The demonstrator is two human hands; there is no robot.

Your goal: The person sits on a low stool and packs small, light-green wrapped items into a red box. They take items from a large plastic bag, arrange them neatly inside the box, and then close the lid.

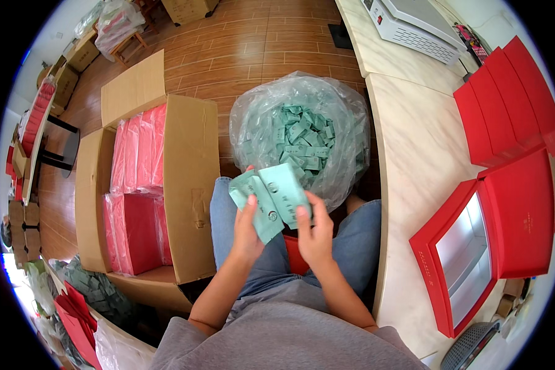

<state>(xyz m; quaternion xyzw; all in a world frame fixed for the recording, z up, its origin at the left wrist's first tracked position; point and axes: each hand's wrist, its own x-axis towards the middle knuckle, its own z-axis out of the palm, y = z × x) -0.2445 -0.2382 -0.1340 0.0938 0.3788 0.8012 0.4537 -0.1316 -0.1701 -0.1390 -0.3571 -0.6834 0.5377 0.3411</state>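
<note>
My left hand [249, 231] grips a pale green sachet [259, 203] that bears dark writing and a round mark. Another green sachet [284, 194], also printed, is held in my right hand [315, 231], its left edge against the first. Both are above my lap. Just beyond them a large clear plastic bag [254, 111] stands on the floor, its mouth spread wide around a heap of similar green sachets [305, 134]. On the marble-look table to my right, an open red gift box [425, 259] shows a pale, shiny inside.
At my left stands an open cardboard carton [192, 185] of plastic-wrapped red boxes [141, 152]. More red boxes [504, 101] and a grey machine [411, 27] stand on the right table [407, 138]. Lower left are red bags [76, 319] and a bag of green sachets [92, 286].
</note>
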